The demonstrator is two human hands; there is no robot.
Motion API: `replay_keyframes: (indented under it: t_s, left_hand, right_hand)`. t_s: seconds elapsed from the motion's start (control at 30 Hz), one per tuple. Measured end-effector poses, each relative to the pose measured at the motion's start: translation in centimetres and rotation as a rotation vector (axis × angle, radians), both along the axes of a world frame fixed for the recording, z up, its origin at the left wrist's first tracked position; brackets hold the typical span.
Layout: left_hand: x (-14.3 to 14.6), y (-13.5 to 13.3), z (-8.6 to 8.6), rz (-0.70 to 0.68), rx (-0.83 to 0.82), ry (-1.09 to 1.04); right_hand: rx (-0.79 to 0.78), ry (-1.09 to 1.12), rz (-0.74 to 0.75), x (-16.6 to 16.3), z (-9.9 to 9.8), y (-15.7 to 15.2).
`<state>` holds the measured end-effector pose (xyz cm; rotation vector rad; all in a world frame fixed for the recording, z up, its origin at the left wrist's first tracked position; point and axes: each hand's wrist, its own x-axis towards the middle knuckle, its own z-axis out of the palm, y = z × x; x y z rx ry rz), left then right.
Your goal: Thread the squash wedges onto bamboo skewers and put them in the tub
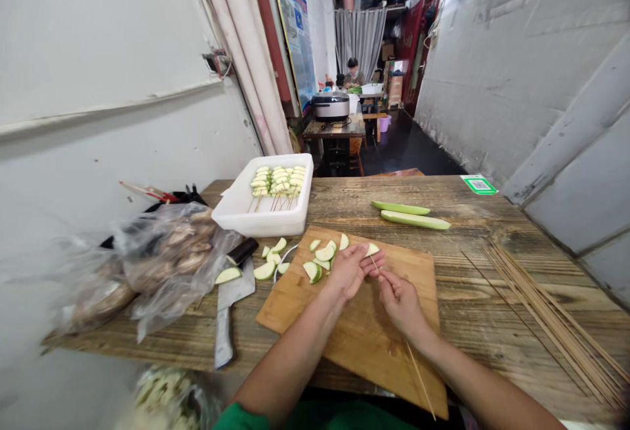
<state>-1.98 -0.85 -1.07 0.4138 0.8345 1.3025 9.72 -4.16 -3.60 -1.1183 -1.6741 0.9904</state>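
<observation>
My left hand (pixel 352 268) pinches a half-moon zucchini slice (pixel 373 249), white-fleshed with green skin, over the cutting board (pixel 394 364). My right hand (pixel 402 302) grips a thin wooden skewer (pixel 419 377). The skewer's upper end meets the slice between my hands; how deep it goes I cannot tell. Its lower end sticks out below my right wrist toward the board's near corner. Beside my left hand, several loose zucchini slices (pixel 323 254) lie on the board. More cut slices (pixel 266 271) lie off its left edge, close to a cleaver (pixel 235 289).
A white tub (pixel 260 223) with filled skewers stands behind the board. Two long zucchini pieces (pixel 416 220) lie at the back right. Bare skewers (pixel 546 318) fan out at right. Plastic bags (pixel 172 253) crowd the left. A person (pixel 352 72) sits far back.
</observation>
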Motion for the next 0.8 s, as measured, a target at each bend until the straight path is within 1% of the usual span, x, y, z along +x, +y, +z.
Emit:
replay_keyframes:
  t_s: [0.2,0.27,0.43,0.53,0.6,0.63,0.73,0.8]
  left_hand:
    - [0.7,-0.5,-0.2,-0.077,0.019,0.063]
    - [0.9,-0.7,-0.1,-0.080,0.042,0.083]
    - [0.7,-0.7,0.4,-0.033,0.081,0.089]
    - [0.1,-0.4,0.6,0.083,0.080,0.075]
    - [-0.2,-0.2,0.7,0.141,0.086,0.064]
    - [-0.4,-0.2,0.7,0.143,0.093,0.061]
    - [-0.6,-0.1,0.6,0.102,0.097,0.054]
    - [-0.5,-0.2,0.5,0.086,0.088,0.051]
  right_hand:
    - [0.020,0.015,-0.008,0.1,1.0,0.4]
    - [0.014,0.022,0.001,0.2,1.3,0.6]
    - [-0.058,0.052,0.033,0.3,1.4,0.9]
    - [-0.080,0.033,0.069,0.5,1.3,0.9]
    - [-0.055,-0.001,0.084,0.6,1.3,0.8]
    - [-0.024,-0.017,0.079,0.6,1.3,0.8]
    - [0.083,-0.059,0.044,0.6,1.3,0.7]
    - [0.107,-0.084,0.033,0.6,1.3,0.7]
